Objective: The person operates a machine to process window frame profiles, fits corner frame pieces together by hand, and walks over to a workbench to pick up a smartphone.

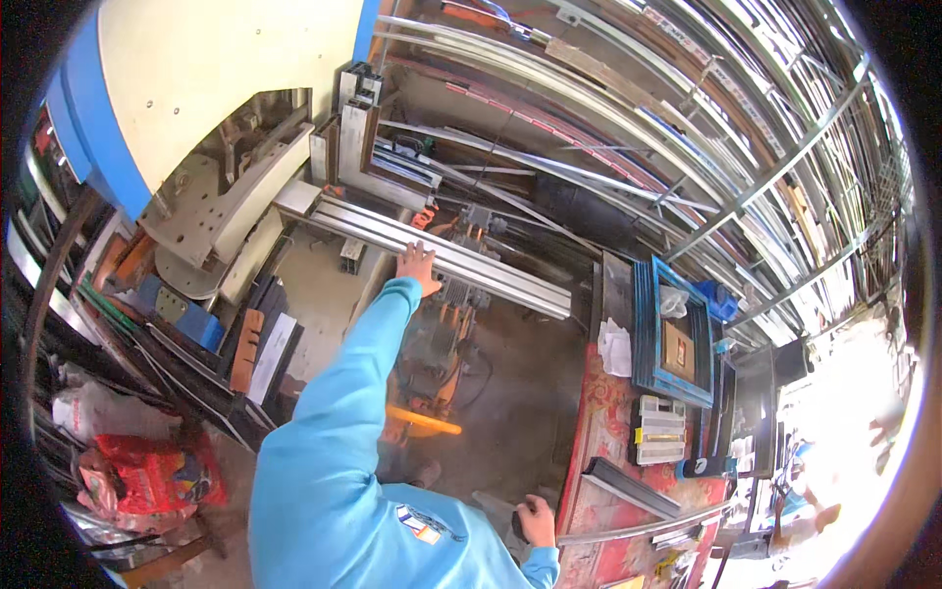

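A long silver-white metal profile (491, 273) with grooves along its length runs from the machine at the upper left toward the middle right. My left hand (419, 268) reaches out to it, fingers curled over its near edge at about mid-length. Close to my body at the lower middle, my right hand (537, 520) is closed; a dark shape shows beside its fingers, too little of it to name. The profile's left end lies on the bed of the cream and blue machine (231, 74).
An orange bar (424, 421) sticks out below the profile. To the right, a red patterned table (592, 432) carries a blue frame (687, 388), an organizer box (659, 430) and a dark profile piece (631, 488). Racks of long bars (628, 108) fill the back. Red bags (147, 476) lie lower left.
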`<act>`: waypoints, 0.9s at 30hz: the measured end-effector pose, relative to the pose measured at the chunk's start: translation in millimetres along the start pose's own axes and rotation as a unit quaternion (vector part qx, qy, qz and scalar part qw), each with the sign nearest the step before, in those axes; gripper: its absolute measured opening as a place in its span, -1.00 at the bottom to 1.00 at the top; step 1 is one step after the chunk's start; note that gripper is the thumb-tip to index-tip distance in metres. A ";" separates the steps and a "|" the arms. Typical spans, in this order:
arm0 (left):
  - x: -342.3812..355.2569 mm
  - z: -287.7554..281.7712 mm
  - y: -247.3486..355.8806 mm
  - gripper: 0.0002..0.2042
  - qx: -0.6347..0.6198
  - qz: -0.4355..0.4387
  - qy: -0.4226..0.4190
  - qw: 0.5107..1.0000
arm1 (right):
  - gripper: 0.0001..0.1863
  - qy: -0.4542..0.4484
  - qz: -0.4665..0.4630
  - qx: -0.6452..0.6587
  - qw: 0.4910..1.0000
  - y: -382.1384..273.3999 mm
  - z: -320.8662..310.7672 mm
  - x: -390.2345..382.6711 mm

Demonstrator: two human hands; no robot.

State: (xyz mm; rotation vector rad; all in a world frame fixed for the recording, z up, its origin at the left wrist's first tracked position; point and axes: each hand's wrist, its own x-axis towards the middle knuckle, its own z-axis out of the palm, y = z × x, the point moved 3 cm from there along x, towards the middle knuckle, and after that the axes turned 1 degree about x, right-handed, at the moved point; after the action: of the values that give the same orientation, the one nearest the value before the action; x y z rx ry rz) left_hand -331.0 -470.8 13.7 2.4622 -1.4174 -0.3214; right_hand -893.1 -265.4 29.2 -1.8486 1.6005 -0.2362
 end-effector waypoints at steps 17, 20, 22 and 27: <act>-437.0 169.1 114.8 -0.27 -0.559 -0.255 -0.563 0.553 | -0.59 -0.159 -0.304 0.024 0.939 -127.9 46.3 -7.0; -433.3 165.8 123.2 -0.22 -0.685 -0.111 -0.532 0.486 | -0.59 -0.187 -0.368 0.042 0.910 -184.6 45.4 -9.5; -413.1 149.1 131.5 -0.24 -0.786 -0.136 -0.472 0.375 | -0.54 -0.130 -0.475 -0.035 0.870 -192.9 50.3 -12.4; -379.2 35.7 126.4 -0.26 -0.886 -0.103 -0.378 0.249 | -0.35 -0.043 -0.350 -0.058 0.934 -81.7 62.5 21.3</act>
State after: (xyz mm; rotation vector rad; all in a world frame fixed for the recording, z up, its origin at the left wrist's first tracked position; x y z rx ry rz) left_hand -631.7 -206.7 44.0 0.2245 0.0255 -1.8584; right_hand -788.3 -260.8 23.7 -2.4286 0.8537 -0.3673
